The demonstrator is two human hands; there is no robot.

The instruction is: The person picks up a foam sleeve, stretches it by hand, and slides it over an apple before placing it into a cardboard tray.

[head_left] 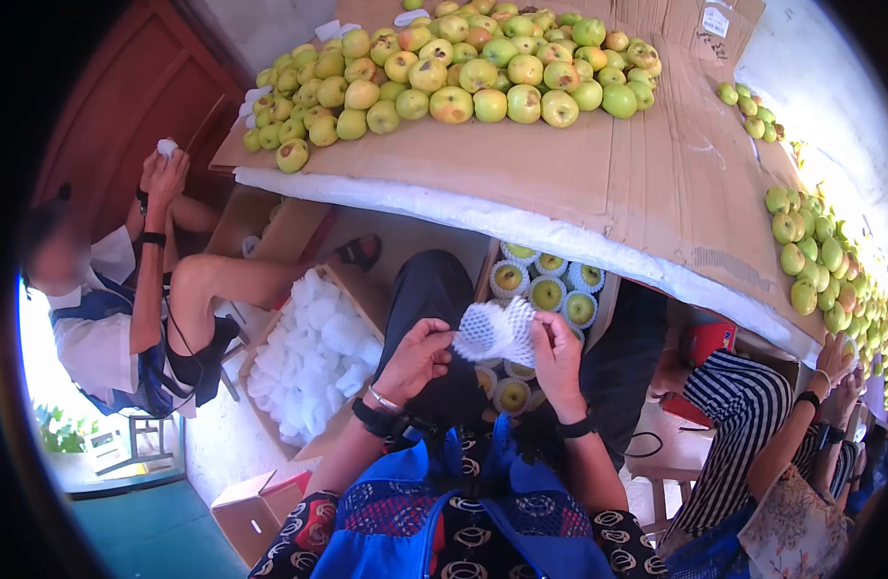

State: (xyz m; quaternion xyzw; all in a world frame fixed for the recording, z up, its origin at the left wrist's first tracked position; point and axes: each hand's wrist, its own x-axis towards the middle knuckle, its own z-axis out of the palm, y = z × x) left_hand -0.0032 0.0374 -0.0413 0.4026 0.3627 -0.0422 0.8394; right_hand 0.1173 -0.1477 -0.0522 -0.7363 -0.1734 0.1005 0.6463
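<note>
A white foam fruit net (492, 333) is stretched between my two hands, above my lap. My left hand (417, 365) pinches its left end between thumb and fingertips, the other fingers curled. On the opposite end, my right hand (557, 362) grips the net with thumb and index finger. The net looks flat, and no apple shows inside it. Just beyond and below is a box of apples (547, 292) sitting in white foam nets, partly hidden by my hands and the table edge.
Loose apples (450, 104) are heaped on the cardboard-covered table (521, 179) ahead. A carton of white foam nets (314, 338) stands at my left. Seated people work on both sides: one at left (101, 338) holds something white, another at right reaches toward more apples (815, 251).
</note>
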